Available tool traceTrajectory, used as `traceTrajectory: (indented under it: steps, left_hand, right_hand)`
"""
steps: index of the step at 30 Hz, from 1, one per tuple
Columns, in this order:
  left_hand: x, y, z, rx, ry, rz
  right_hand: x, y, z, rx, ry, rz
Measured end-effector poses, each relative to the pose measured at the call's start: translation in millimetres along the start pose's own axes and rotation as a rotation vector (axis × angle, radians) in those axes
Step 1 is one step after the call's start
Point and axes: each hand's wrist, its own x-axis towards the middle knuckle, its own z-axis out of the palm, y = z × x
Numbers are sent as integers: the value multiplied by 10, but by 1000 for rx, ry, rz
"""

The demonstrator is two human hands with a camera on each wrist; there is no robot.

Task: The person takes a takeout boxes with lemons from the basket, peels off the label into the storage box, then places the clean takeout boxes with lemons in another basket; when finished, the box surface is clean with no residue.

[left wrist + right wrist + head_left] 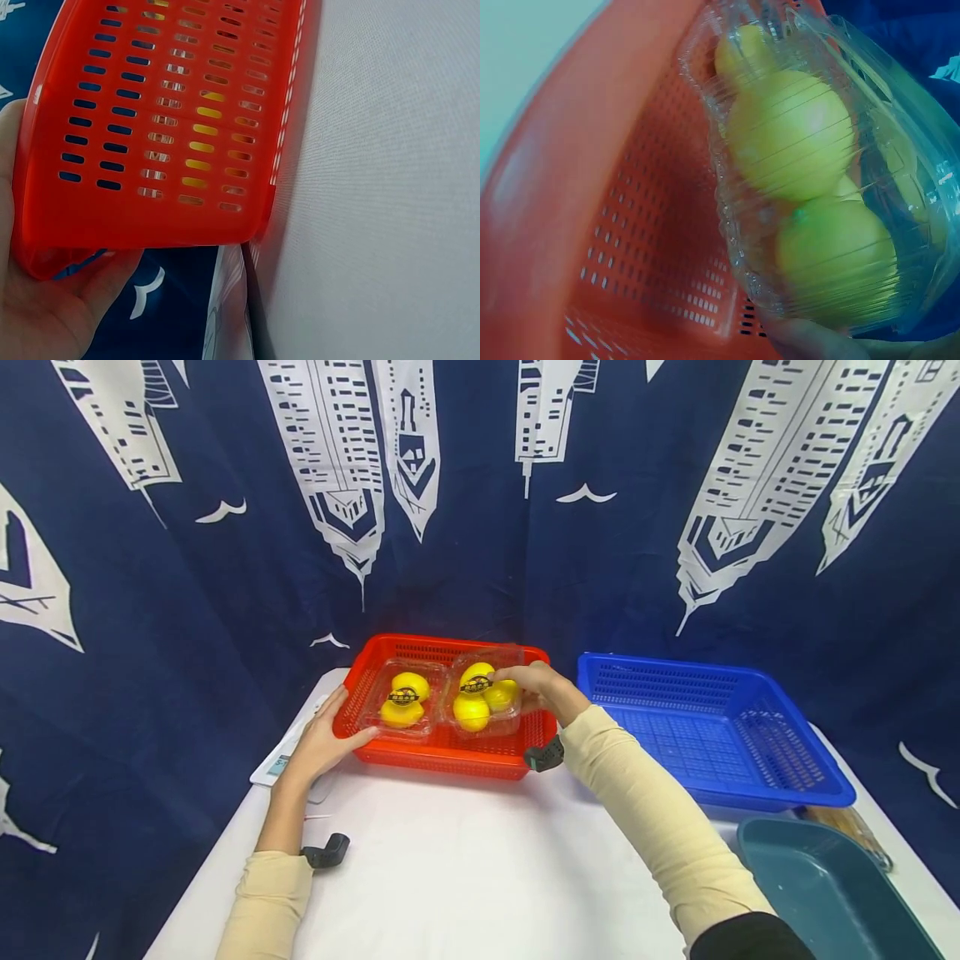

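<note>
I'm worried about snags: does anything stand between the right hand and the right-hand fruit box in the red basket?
Nothing visible does: the right hand grips the box at its right side. The left hand touches the basket at its left end, clear of that box.

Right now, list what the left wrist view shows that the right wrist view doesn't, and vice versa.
Left wrist only: the left hand at the rim of the red slotted plastic basket.
Right wrist only: the right hand, and round yellow fruits nearly whole inside a clear plastic container.
Both: the basket and yellow fruit, slivers in left wrist.
</note>
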Motion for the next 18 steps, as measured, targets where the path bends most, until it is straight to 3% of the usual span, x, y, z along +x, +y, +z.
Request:
traceTrajectory:
  steps: [18]
  left_hand:
    - [-11,17,10,-1,27,42]
  right_hand:
    - [-386,25,-331,0,57,-28]
